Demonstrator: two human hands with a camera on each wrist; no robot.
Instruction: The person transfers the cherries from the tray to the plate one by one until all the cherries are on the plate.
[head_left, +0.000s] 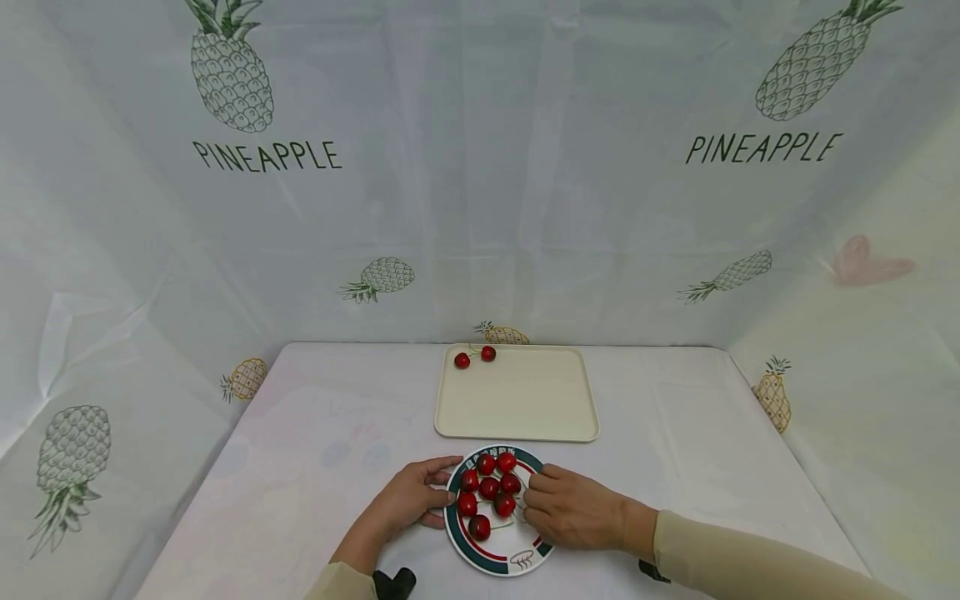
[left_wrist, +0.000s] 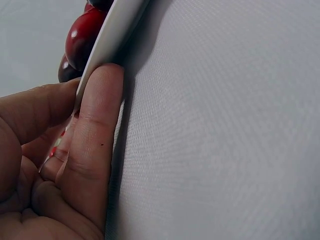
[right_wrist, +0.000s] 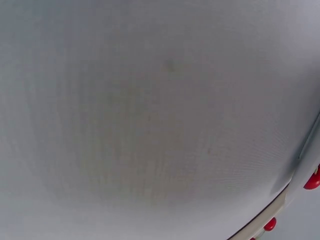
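Observation:
A round white plate [head_left: 480,557] with a green rim band and red trim lies at the front of the table. Several dark red cherries [head_left: 488,487] with thin stems rest on it. My left hand [head_left: 408,497] grips the plate's left edge, and the left wrist view shows the rim [left_wrist: 107,45] pinched between its digits. Over the right side of the plate is my right hand [head_left: 573,508], fingers curled beside the cherries and their stems. Its fingertips are hidden, so whether they pinch a stem is unclear. The right wrist view does not show this hand.
Behind the plate lies a cream rectangular tray [head_left: 517,400], with two cherries [head_left: 476,357] at its back left corner. A white cloth [head_left: 315,467] covers the table. Pineapple-printed sheeting [head_left: 517,208] encloses the back and sides.

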